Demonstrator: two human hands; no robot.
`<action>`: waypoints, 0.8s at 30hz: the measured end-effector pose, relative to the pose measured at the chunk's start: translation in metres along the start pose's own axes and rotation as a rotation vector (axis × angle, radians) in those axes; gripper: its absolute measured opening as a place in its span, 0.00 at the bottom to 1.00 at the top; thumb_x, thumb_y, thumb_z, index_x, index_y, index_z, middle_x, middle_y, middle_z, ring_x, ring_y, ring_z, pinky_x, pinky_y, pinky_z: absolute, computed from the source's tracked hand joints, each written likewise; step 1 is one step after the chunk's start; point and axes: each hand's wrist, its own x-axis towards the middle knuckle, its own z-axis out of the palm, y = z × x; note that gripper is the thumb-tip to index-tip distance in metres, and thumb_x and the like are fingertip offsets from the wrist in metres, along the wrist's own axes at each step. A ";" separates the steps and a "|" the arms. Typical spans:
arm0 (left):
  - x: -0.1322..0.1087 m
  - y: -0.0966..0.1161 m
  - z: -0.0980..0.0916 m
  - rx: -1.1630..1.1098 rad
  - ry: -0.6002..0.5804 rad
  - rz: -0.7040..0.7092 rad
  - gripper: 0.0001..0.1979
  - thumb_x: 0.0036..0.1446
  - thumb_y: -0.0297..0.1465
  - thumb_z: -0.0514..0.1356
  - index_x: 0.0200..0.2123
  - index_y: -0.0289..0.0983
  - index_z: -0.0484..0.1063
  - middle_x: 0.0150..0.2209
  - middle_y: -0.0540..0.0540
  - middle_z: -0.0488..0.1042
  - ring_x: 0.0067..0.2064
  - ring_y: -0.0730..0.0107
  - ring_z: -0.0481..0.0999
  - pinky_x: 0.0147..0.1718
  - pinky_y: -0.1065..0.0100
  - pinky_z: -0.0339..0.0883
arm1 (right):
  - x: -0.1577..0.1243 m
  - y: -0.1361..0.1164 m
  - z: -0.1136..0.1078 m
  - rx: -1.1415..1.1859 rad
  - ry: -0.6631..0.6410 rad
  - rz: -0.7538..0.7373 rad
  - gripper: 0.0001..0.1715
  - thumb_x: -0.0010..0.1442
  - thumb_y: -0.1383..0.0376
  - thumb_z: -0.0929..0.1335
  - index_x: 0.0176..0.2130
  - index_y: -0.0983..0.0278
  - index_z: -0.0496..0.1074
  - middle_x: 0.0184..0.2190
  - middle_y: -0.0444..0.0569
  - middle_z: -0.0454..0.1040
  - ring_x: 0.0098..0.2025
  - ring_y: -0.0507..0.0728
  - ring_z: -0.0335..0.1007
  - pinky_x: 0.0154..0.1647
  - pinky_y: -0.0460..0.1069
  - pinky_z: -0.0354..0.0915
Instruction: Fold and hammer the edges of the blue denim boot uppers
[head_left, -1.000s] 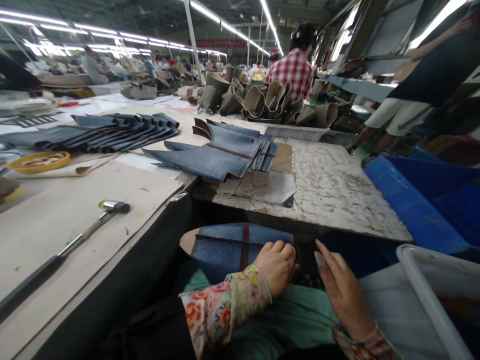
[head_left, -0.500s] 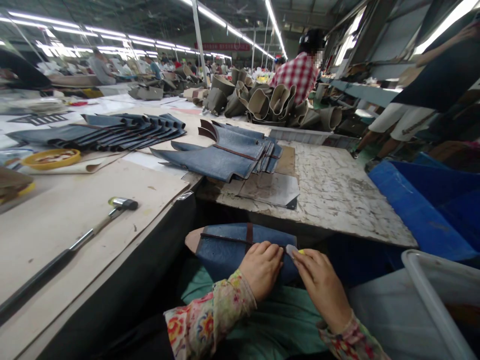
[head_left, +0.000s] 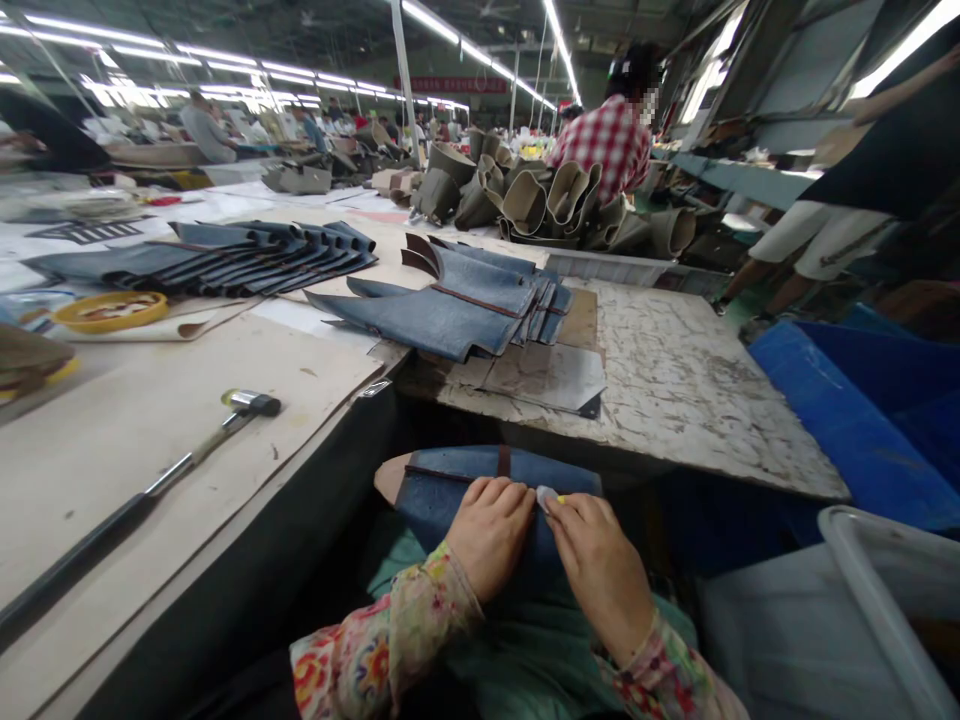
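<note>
Across my lap lies a blue leather boot piece [head_left: 450, 465] with brown strips and a pale pointed end at the left. My left hand [head_left: 491, 530] rests on its middle, fingers bunched and curled down along the lengthwise brown strip. The fingertips hide what part of the strip they grip. In my right hand [head_left: 596, 560] a small whitish, flat-tipped tool [head_left: 546, 496] with a bit of yellow is pinched. Its tip touches the piece right beside my left fingertips. Most of this tool is hidden by the fingers.
A hammer [head_left: 251, 403] lies on the left table, near a yellow dish [head_left: 112, 312]. Stacked blue leather pieces [head_left: 465, 300] sit ahead, more [head_left: 247, 260] at left. A grey bin [head_left: 862, 580] and blue bin [head_left: 817, 400] stand at right. Several people are farther off.
Both hands have moved left along the blue leather boot piece, the right one with the whitish tool. The tool's tip has come closer to the crossing brown strip.
</note>
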 end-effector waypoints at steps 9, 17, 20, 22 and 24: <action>-0.030 -0.023 -0.007 0.034 0.147 -0.046 0.17 0.60 0.26 0.48 0.52 0.36 0.64 0.52 0.47 0.68 0.53 0.65 0.62 0.52 0.61 0.54 | 0.021 -0.021 0.010 0.094 -0.055 -0.032 0.10 0.60 0.69 0.62 0.43 0.62 0.68 0.36 0.49 0.68 0.41 0.58 0.62 0.42 0.52 0.64; -0.049 -0.024 -0.007 0.128 0.118 -0.011 0.20 0.60 0.26 0.46 0.55 0.34 0.61 0.58 0.46 0.60 0.60 0.64 0.55 0.54 0.62 0.53 | 0.026 -0.004 0.004 0.265 -0.181 -0.020 0.14 0.59 0.67 0.63 0.46 0.62 0.67 0.39 0.49 0.67 0.43 0.57 0.62 0.45 0.53 0.62; -0.054 -0.024 -0.005 0.125 0.120 0.000 0.20 0.60 0.27 0.47 0.55 0.35 0.61 0.58 0.46 0.60 0.60 0.64 0.55 0.54 0.62 0.53 | 0.028 0.001 0.000 0.372 -0.229 0.000 0.12 0.59 0.66 0.63 0.45 0.62 0.68 0.39 0.49 0.67 0.44 0.56 0.63 0.47 0.53 0.61; -0.056 -0.024 -0.004 0.109 0.125 0.009 0.19 0.60 0.27 0.47 0.55 0.34 0.61 0.57 0.46 0.61 0.59 0.64 0.56 0.53 0.62 0.54 | 0.029 0.002 -0.002 0.453 -0.267 0.015 0.12 0.59 0.64 0.63 0.44 0.62 0.69 0.39 0.49 0.67 0.44 0.56 0.63 0.47 0.52 0.61; -0.054 -0.024 -0.004 0.071 0.135 -0.008 0.19 0.60 0.27 0.47 0.54 0.34 0.61 0.56 0.45 0.64 0.57 0.64 0.58 0.52 0.62 0.55 | 0.032 0.004 -0.004 0.522 -0.309 0.030 0.13 0.59 0.63 0.63 0.44 0.62 0.69 0.40 0.49 0.67 0.44 0.55 0.64 0.48 0.52 0.60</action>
